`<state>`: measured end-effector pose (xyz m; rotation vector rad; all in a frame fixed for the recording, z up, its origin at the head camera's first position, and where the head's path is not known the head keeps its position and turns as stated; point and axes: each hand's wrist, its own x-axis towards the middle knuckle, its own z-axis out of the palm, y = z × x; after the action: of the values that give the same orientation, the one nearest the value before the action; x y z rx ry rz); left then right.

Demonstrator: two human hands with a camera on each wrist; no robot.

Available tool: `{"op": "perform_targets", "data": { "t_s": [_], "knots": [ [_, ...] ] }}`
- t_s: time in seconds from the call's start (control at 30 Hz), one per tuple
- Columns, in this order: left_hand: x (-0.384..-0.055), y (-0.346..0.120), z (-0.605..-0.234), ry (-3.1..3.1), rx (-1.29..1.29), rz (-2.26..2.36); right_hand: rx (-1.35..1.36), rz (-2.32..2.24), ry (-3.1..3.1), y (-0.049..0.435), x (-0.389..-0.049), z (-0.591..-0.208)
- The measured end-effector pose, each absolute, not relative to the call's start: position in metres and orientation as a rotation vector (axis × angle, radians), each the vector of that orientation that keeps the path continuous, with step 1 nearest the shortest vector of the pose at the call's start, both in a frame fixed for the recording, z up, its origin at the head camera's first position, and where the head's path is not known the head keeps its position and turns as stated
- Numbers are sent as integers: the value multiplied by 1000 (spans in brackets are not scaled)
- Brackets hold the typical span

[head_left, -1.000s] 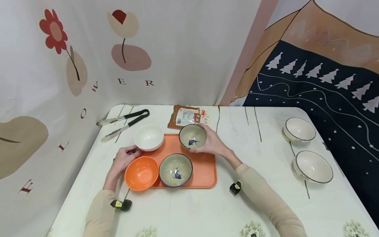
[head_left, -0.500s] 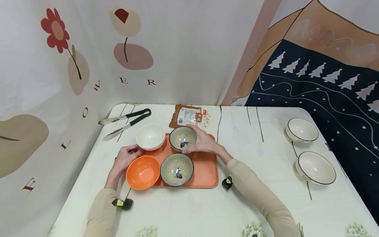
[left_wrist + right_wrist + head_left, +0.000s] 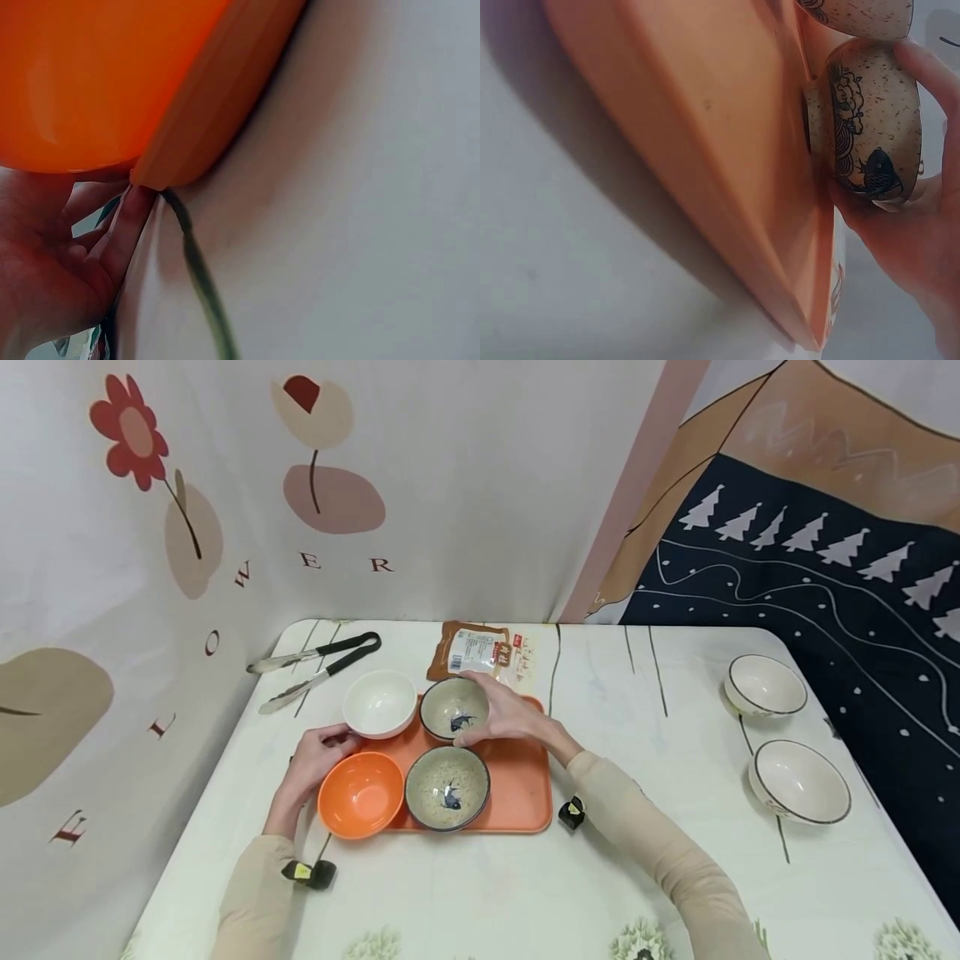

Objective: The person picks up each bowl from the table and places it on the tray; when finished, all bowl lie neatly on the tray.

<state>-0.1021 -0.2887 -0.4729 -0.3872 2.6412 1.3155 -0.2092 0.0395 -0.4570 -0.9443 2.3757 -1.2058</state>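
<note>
On an orange tray (image 3: pixel 522 793) sit four bowls in two rows. My right hand (image 3: pixel 512 714) grips a speckled bowl with a blue fish (image 3: pixel 450 700) by its rim and side, at the back of the tray. In the right wrist view this speckled bowl (image 3: pixel 877 120) stands on the tray beside another bowl. A second speckled bowl (image 3: pixel 435 781) is in front, next to an orange bowl (image 3: pixel 360 795). Behind the orange bowl is a white bowl (image 3: pixel 378 703). My left hand (image 3: pixel 313 764) holds the tray's left edge; its fingertips (image 3: pixel 135 217) are partly hidden.
Black-handled tongs (image 3: pixel 341 660) lie at the back left. Behind the tray is a brown food packet (image 3: pixel 472 652). Two cream bowls with dark rims, one farther back (image 3: pixel 765 683) and one nearer (image 3: pixel 801 781), stand at the table's right side.
My right hand has moved the back speckled bowl left across the tray, close to the white bowl. My left hand has stayed at the tray's left edge.
</note>
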Motion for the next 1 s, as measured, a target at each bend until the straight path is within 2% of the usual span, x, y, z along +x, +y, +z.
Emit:
{"op": "perform_targets", "data": {
  "t_s": [1.0],
  "knots": [
    [-101, -290, -474, 2666, -363, 1340, -978, -1159, 2322, 35, -203, -452]
  ]
}}
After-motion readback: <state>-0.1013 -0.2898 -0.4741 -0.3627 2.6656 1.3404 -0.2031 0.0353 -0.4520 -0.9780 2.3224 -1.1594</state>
